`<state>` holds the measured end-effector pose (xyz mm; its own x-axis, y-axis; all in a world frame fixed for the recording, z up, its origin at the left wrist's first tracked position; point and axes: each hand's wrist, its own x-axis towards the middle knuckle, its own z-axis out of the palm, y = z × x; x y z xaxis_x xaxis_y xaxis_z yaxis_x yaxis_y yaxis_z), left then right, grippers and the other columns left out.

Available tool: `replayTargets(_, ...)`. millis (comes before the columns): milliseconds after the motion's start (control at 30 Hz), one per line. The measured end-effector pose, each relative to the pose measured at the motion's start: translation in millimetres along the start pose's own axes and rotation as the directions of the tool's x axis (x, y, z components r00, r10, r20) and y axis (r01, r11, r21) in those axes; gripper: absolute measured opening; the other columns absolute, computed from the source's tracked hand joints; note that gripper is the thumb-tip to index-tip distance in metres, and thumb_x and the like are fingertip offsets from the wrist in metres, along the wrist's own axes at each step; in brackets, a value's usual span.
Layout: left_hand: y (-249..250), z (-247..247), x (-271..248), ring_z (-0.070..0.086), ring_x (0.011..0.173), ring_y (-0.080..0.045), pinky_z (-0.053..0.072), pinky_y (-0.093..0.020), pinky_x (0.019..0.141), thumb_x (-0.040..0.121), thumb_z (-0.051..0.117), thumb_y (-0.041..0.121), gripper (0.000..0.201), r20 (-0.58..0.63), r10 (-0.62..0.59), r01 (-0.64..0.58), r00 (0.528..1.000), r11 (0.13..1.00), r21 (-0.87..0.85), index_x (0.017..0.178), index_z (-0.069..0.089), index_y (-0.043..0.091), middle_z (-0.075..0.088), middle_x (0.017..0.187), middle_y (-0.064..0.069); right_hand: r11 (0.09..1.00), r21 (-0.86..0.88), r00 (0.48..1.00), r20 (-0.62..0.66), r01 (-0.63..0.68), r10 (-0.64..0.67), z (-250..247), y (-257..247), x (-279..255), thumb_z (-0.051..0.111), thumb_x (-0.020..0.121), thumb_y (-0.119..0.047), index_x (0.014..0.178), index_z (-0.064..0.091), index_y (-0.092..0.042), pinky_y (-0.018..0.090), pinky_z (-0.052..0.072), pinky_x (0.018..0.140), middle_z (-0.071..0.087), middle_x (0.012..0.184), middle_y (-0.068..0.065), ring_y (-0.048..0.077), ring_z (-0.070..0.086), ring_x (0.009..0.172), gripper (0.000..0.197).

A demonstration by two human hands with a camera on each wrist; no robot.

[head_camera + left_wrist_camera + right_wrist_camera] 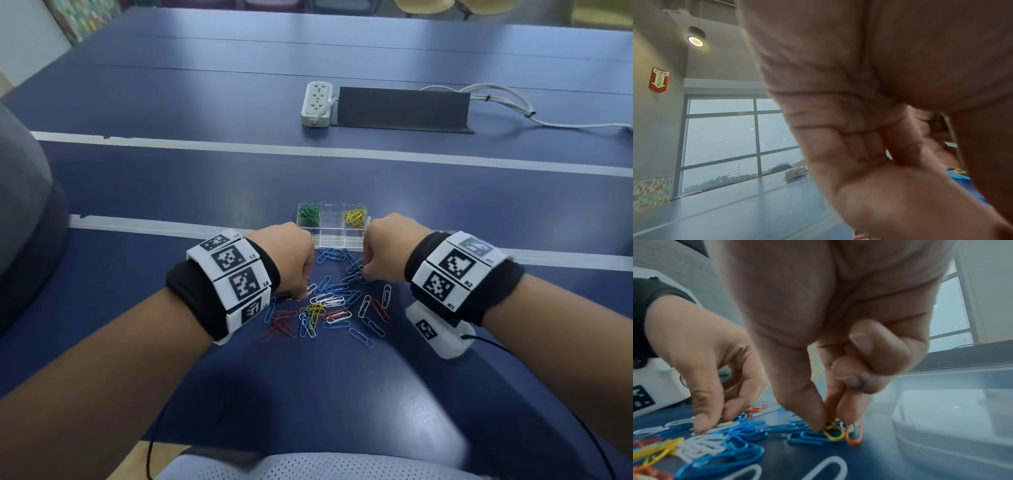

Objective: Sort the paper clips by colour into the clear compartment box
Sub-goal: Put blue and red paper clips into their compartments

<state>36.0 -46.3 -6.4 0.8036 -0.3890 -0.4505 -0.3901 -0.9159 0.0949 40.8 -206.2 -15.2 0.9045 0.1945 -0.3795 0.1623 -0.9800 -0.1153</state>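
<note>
Spanning the view, the blue worktop (445, 205) carries the clear compartment box (334, 236) just beyond the loose paper clips (329, 305), keeping transfers short. Right hand (387, 250) pinches a yellow clip (833, 433); left hand (287, 257) curled, contents indeterminable.

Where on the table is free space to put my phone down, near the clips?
Bare table lies between the two white stripes, beyond the clear box, and left of the left hand. Between both hands the loose clips crowd the surface.
</note>
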Motion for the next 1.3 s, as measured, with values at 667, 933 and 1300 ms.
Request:
replayTargets(667, -27.2, 11.0, -23.0, 0.049, 0.051, -0.002, 0.041, -0.016, 0.056, 0.080, 0.051, 0.010, 0.018, -0.146, -0.004, -0.055, 0.989, 0.915, -0.400, 0.087, 0.058, 0.024, 0.063, 0.067, 0.003, 0.943, 0.259, 0.957, 0.149, 0.207, -0.251, 0.1, -43.7, -20.6, 0.038, 0.091, -0.009, 0.069, 0.045, -0.020, 0.012, 0.030, 0.051, 0.038, 0.063, -0.008, 0.020, 0.042, 0.069, 0.025)
replayTargets(933, -27.5, 16.2, -19.0, 0.041, 0.058, -0.004, 0.033, -0.017, 0.053, 0.082, 0.052, 0.013, 0.008, -0.065, 0.048, -0.067, 0.997, 0.935, -0.349, 0.080, 0.051, 0.020, 0.047, 0.064, 0.009, 0.911, 0.033, 0.906, 0.102, 0.410, -0.411, 14.7, -45.0, -26.6, 0.063, 0.080, -0.027, 0.106, 0.064, -0.026, 0.024, 0.040, 0.073, 0.062, 0.091, -0.002, 0.021, 0.054, 0.089, 0.026)
replayTargets(1300, -21.7, 13.3, -16.0, 0.043, 0.057, -0.005, 0.034, -0.023, 0.054, 0.074, 0.071, 0.041, 0.023, 0.009, 0.116, -0.109, 0.993, 0.959, -0.263, 0.089, 0.064, 0.026, 0.045, 0.062, 0.007, 0.918, 0.292, 0.955, 0.048, 0.267, -0.293, -2.8, -25.3, -16.8, 0.062, 0.082, -0.026, 0.077, 0.065, -0.028, 0.019, 0.038, 0.057, 0.052, 0.059, -0.012, 0.000, 0.047, 0.057, 0.006)
